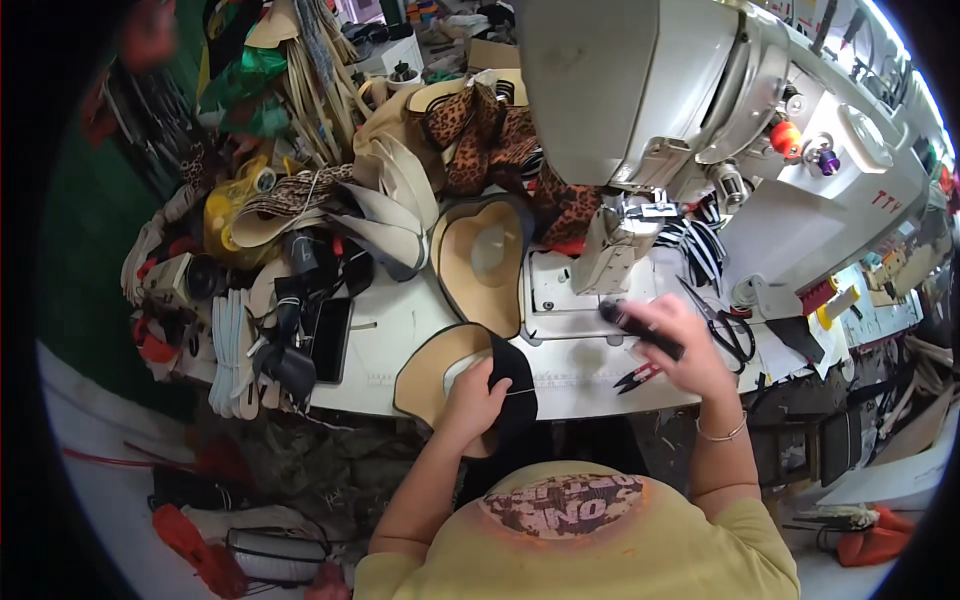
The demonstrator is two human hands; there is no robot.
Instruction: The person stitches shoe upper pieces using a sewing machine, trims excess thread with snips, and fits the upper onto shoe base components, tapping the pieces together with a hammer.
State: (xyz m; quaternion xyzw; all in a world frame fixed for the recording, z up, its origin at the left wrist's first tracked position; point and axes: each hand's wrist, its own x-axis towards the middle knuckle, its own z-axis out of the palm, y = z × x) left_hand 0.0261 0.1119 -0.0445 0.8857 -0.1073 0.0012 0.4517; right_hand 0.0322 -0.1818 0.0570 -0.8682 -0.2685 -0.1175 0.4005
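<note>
My left hand (473, 402) is closed on a curved tan piece with a black band (511, 385) at the table's front edge, thumb on the band. A pale thread runs from the band to the right. A second tan piece with dark edging (482, 262) lies just behind it. In my right hand (683, 345), fingers wrapped round it, is a short black rod-like tool (645, 332), slightly blurred, raised in front of the sewing machine (615, 245). Red-handled snips (637, 377) lie just below that hand, and black scissors (732, 335) lie to its right.
A black phone (331, 340) and bundled pale strips (234, 350) lie at the left. Cream pieces (385, 215) and leopard-print fabric (475, 140) are heaped at the back. The machine's big head (620, 85) overhangs the table. Thread spools (838, 305) stand at the right.
</note>
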